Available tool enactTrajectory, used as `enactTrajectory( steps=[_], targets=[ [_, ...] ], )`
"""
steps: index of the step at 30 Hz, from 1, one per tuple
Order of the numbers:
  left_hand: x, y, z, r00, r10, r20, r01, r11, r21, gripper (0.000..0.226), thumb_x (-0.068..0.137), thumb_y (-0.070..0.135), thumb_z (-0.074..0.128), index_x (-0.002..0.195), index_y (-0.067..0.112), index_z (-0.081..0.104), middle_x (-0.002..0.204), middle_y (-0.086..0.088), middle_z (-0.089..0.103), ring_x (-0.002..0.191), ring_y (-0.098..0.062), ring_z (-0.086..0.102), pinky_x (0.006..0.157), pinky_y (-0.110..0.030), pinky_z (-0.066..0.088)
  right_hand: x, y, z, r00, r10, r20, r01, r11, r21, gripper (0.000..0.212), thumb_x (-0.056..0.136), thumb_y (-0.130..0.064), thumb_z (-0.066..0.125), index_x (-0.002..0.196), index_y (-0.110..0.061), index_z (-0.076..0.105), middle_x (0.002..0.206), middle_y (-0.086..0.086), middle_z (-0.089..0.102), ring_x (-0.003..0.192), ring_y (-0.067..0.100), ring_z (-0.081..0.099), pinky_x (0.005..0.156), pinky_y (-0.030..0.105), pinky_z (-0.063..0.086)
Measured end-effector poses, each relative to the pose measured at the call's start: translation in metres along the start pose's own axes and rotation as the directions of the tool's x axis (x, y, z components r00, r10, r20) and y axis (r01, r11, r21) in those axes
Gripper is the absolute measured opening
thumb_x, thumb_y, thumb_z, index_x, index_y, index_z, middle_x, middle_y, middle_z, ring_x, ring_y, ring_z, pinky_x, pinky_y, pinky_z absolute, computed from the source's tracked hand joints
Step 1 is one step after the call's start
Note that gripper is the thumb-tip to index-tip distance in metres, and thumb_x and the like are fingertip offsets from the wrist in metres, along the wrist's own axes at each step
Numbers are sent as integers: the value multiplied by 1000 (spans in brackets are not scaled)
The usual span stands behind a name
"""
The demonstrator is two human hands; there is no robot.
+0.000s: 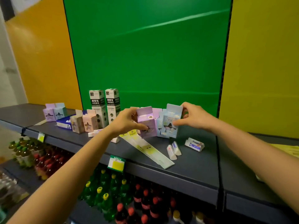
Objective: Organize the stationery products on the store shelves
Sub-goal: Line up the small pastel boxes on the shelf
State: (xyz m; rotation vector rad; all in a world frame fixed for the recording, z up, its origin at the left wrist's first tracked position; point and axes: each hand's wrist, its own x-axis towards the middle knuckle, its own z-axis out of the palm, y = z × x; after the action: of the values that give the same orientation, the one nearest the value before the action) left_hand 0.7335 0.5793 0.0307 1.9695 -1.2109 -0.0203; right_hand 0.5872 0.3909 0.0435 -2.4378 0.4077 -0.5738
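— Right of the tall black-and-white boxes (104,107), our left hand (127,122) curls round the tilted purple box (146,125), midway along the shelf (194,167); we judge we're squaring it into line.
— And our right hand (195,117) pinches the blue box (169,126) upright just beside it, steadying it.
— Can we read any labels?
— No; all print is too blurred.

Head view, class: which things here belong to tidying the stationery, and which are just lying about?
Job: purple cardboard box in left hand; pale blue cardboard box in right hand; two tall black-and-white boxes; white wrapped erasers.
Lying about: green drink bottles and red-capped drink bottles below the grey shelf; yellow price tag.
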Motion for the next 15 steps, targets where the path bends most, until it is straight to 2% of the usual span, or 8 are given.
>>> enactTrajectory(
  steps=[5, 10, 12, 15],
  targets=[
    [30, -34, 6, 997, 68, 47, -70, 997, 39, 41, 64, 15, 81, 96, 3, 59, 94, -16, 64, 82, -28, 59, 74, -38, 51, 8, 0, 22, 995, 91, -37, -88, 994, 63, 47, 73, -15, 75, 111, -9, 48, 117, 8, 62, 94, 19, 62, 82, 30, 51],
    [47, -62, 10, 992, 80, 99, -77, 996, -34, 48, 63, 16, 83, 97, 5, 51, 95, -16, 62, 85, -32, 59, 76, -43, 52, 14, 0, 44, 983, 175, -60, -169, 981, 90, 54, 73, -15, 76, 116, -12, 43, 116, 10, 61, 99, 23, 63, 87, 36, 53],
    [51, -69, 12, 989, 89, 115, -79, 993, -87, 47, 64, 13, 82, 95, 9, 47, 86, -7, 60, 77, -24, 57, 70, -38, 53, 14, 0, 51, 979, 195, -59, -188, 977, 101, 55, 73, -14, 76, 116, -12, 42, 114, 9, 61, 97, 22, 64, 85, 34, 53],
    [56, -74, 16, 984, 131, 118, -112, 981, -158, 44, 67, 10, 80, 90, 15, 43, 76, 6, 53, 67, -11, 52, 55, -19, 45, 12, -3, 59, 979, 194, -70, -188, 979, 84, 50, 74, -15, 75, 110, -16, 40, 107, 4, 58, 88, 17, 62, 71, 22, 51]
  ],
)
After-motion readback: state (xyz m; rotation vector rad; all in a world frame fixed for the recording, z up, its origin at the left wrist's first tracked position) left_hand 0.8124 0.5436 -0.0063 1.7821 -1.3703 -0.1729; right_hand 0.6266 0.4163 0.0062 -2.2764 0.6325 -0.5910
